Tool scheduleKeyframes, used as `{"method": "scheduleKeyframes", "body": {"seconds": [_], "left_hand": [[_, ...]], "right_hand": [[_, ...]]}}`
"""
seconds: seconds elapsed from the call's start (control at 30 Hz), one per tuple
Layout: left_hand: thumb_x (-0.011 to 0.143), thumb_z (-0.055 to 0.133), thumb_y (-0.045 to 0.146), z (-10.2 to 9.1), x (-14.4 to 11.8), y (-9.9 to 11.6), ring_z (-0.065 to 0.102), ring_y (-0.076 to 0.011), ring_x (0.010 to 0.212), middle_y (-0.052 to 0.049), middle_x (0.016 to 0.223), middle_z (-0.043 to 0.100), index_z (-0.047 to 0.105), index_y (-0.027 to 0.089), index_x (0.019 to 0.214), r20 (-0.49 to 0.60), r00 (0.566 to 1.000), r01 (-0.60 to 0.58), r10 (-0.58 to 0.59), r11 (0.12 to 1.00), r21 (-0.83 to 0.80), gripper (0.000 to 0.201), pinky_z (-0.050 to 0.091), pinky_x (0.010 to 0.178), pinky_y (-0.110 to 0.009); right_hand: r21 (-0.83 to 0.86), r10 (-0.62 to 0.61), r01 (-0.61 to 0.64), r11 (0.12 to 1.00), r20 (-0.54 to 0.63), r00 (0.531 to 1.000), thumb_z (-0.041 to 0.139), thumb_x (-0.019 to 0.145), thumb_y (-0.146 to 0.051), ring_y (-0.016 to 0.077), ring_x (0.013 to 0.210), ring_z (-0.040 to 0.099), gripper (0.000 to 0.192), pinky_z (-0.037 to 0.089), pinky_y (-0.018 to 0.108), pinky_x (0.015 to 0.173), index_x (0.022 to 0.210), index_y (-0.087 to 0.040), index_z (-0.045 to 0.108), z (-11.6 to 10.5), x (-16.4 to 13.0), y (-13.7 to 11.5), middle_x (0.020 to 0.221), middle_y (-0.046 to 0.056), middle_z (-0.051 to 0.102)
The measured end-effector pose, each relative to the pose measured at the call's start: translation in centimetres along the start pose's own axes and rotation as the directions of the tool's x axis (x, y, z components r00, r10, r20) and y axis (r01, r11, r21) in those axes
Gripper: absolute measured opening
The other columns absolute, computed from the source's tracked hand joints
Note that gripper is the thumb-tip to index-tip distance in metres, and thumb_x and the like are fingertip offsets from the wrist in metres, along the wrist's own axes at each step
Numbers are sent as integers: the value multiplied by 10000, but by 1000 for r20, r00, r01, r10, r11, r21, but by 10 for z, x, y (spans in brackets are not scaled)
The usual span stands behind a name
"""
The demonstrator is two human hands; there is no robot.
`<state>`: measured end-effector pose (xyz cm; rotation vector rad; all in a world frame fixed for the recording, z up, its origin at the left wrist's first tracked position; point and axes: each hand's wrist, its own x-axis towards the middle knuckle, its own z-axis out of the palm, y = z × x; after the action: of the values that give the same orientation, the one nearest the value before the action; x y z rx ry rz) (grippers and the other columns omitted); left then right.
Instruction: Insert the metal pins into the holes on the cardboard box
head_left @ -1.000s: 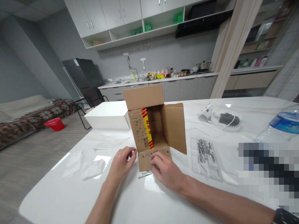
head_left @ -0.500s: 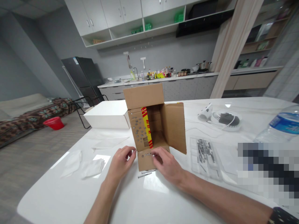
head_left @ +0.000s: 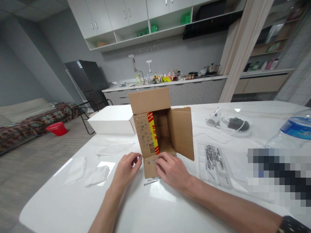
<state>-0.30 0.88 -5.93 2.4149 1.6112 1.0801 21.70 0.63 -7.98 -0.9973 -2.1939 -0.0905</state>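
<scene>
"Where is the action?"

"On my remote feed, a cardboard box [head_left: 163,129] stands open on a white table [head_left: 60,200], its lower flap [head_left: 151,172] extending toward the wearer. The right hand [head_left: 171,170] bends over a row of metal studs [head_left: 148,162] in that flap; I judge working along that row to be the step in hand."

"The grips?"

"Right fingers bunched narrow, tips hidden; I cannot tell what they hold, if anything. The left hand [head_left: 130,166] curls thumb and forefinger nearly together beside the box's lower left corner, contents equally unclear to me."

"The next move?"

"A fine pinch, I'd say, and a steady flap, since cardboard may give."

"Obstacles?"

"That right hand covers part of the row. Loose nails [head_left: 151,182] lie by the flap's front edge; an open side flap [head_left: 182,132] stands between box and clear tray [head_left: 201,152]. A white carton [head_left: 111,118] sits behind, at left."
</scene>
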Motion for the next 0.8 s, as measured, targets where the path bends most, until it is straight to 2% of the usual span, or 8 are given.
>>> {"method": "scheduleKeyframes", "body": {"seconds": [0.1, 0.23, 0.37, 0.47, 0.6, 0.8], "left_hand": [[903, 514, 277, -1, 0, 1, 553, -132, 629, 14, 709, 636, 626, 210, 845, -7, 1000, 4, -4, 1000, -4, 143, 427, 633, -265], [901, 518, 279, -3, 1, 3, 560, -133, 635, 14, 711, 636, 630, 208, 845, -9, 1000, 13, -13, 1000, -9, 143, 430, 626, -263], [902, 521, 276, -3, 1, 2, 567, -131, 643, 13, 729, 646, 632, 206, 852, -7, 1000, 11, -11, 1000, -6, 140, 433, 636, -266], [906, 517, 275, -2, 1, 1, 568, -131, 643, 14, 728, 644, 631, 207, 854, -5, 1000, 9, -9, 1000, -1, 142, 434, 645, -269], [904, 518, 274, -2, 0, 1, 571, -135, 652, 11, 733, 647, 632, 209, 859, -2, 1000, 12, -12, 1000, 0, 139, 433, 646, -271], [909, 518, 277, -2, 0, -2, 565, -131, 648, 17, 728, 640, 631, 212, 865, -5, 1000, 11, -11, 1000, 8, 138, 433, 659, -273]], "right_hand": [[57, -114, 112, 992, 36, 993, 547, 858, -133, 183, 843, 564, 76, 445, 304, 737, 861, -176, 609, 1, -3, -6, 921, 61, 607], [127, -230, 208, 970, 193, 954, 554, 862, -177, 171, 796, 527, 63, 431, 305, 710, 876, -170, 616, 1, -9, -22, 902, 58, 592], [122, -235, 206, 971, 323, 917, 561, 898, -242, 175, 823, 504, 88, 403, 310, 702, 916, -185, 625, -4, -11, -33, 954, 55, 590], [93, -254, 237, 967, 365, 896, 569, 913, -261, 177, 833, 483, 91, 381, 311, 706, 885, -199, 630, -6, -10, -35, 968, 48, 585], [86, -287, 277, 957, 413, 864, 577, 910, -195, 168, 825, 461, 62, 359, 301, 707, 878, -200, 629, -7, -10, -35, 969, 37, 590], [112, -248, 221, 969, 440, 863, 545, 917, -149, 167, 833, 475, 87, 374, 309, 738, 872, -172, 617, -5, -10, -37, 932, 42, 595]]}}
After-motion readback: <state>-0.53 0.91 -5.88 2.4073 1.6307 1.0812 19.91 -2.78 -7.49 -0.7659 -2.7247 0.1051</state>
